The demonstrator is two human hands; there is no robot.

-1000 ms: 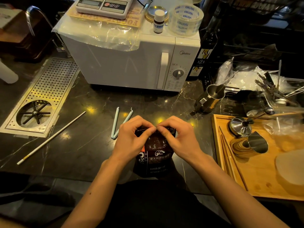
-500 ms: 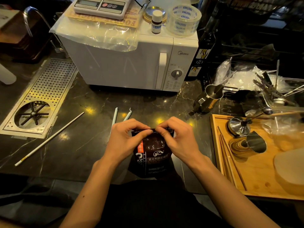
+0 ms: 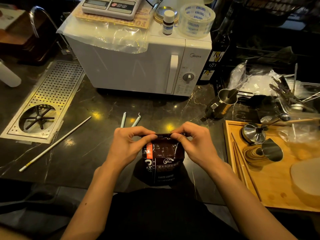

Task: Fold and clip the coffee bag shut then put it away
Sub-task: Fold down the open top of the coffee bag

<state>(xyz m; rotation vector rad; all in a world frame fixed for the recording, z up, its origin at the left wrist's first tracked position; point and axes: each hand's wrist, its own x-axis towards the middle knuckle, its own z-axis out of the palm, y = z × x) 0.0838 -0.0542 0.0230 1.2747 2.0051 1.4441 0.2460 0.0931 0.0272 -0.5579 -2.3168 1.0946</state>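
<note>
A dark brown coffee bag (image 3: pixel 162 160) with white lettering and an orange strip stands upright on the black marble counter near the front edge. My left hand (image 3: pixel 129 144) pinches the left end of its folded top edge, and my right hand (image 3: pixel 192 142) pinches the right end. The top edge runs flat between my fingertips. A pale green sealing clip (image 3: pixel 131 119), spread into a V, lies on the counter just behind my left hand, which hides its lower part.
A white microwave (image 3: pixel 138 66) stands behind, with a scale, a small bottle and a tape roll on top. A perforated drip tray (image 3: pixel 57 90) sits left, and a thin white rod (image 3: pixel 55 143) lies beside it. A steel pitcher (image 3: pixel 223 103) and a wooden tray (image 3: pixel 270 191) of tools sit right.
My two hands have slid apart along the bag's top, from pinching together at the middle to holding its two ends. The top edge now lies flatter and wider.
</note>
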